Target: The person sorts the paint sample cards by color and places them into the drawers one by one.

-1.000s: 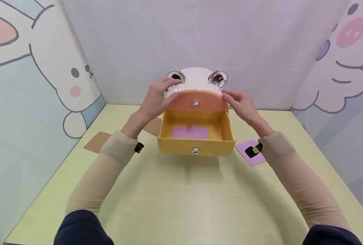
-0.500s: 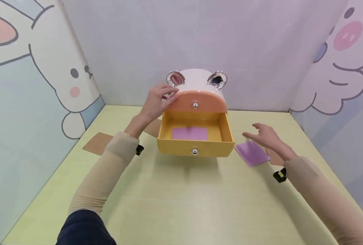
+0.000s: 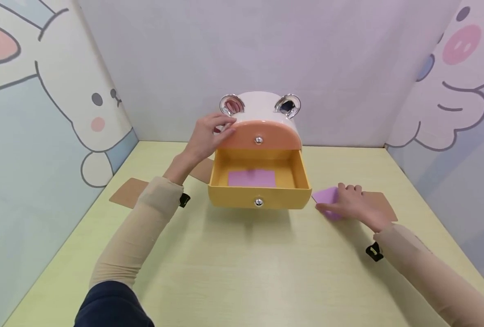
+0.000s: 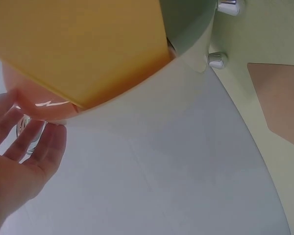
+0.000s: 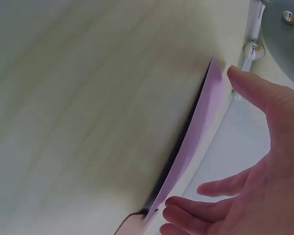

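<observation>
Lower than before, the right hand (image 3: 351, 203) spreads thumb and fingers wide over the purple sheet (image 3: 328, 195) on the table (image 3: 258, 263), right of the cabinet (image 3: 262, 105); whether they touch it is unclear. The left hand (image 3: 206, 136) grips the cabinet's upper left corner.

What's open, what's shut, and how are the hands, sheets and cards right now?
Orange drawer, shut.
Yellow drawer, pulled open.
Box, upright on the table.
Left hand, resting at the box's upper left edge.
Right hand, spread over a purple sheet.
Purple sheet on the table, partly covered.
Purple sheet in the yellow drawer, lying inside.
Three brown cards, lying on the table.
</observation>
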Tool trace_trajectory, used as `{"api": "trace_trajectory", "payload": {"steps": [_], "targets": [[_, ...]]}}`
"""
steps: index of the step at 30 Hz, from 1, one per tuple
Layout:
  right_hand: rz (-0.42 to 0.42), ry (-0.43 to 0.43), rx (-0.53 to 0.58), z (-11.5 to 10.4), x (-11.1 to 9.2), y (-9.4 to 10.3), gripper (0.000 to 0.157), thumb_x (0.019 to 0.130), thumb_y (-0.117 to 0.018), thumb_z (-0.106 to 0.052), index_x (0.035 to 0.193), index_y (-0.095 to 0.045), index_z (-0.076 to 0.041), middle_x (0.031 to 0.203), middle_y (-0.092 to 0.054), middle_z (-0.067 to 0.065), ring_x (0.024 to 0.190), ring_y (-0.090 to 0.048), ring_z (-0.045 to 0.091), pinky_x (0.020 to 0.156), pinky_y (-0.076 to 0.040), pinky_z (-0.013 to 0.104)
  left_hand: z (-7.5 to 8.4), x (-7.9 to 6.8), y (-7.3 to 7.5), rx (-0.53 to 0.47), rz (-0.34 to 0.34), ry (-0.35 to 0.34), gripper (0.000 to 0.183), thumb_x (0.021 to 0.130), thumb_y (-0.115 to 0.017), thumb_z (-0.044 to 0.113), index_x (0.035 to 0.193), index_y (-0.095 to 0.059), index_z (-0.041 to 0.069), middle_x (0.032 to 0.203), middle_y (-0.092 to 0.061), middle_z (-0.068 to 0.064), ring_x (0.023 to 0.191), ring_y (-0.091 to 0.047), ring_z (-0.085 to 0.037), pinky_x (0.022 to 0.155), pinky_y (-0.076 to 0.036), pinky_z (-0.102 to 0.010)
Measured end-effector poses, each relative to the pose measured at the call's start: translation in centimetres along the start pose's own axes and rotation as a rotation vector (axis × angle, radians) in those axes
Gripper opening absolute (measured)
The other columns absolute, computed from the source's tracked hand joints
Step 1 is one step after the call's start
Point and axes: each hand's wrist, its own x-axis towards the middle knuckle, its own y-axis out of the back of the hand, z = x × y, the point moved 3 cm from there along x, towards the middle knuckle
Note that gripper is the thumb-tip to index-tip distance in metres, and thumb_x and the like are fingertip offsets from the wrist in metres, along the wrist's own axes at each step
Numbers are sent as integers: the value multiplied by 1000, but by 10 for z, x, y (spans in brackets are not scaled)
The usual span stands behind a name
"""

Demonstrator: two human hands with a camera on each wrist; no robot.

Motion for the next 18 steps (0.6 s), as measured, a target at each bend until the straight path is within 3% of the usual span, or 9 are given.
{"api": "trace_trajectory", "payload": {"steps": [8, 18], "targets": [[44, -16, -43, -6, 4, -2, 78, 74, -67, -66, 98, -47, 6, 84, -51, 22, 85, -42, 40, 71, -35, 50, 0, -1, 0, 2, -4, 10, 31, 89, -69, 19, 116, -69, 4, 114, -66, -12, 100, -61, -24, 81, -58, -38], [12, -53, -25, -7, 10, 0, 89, 68, -70, -69, 105, -45, 8, 87, -50, 26, 88, -43, 43, 75, -38, 54, 0, -1, 1, 2, -13, 15, 32, 89, -69, 20, 117, -69, 4, 114, -66, -12, 101, -60, -24, 81, -57, -38]]}}
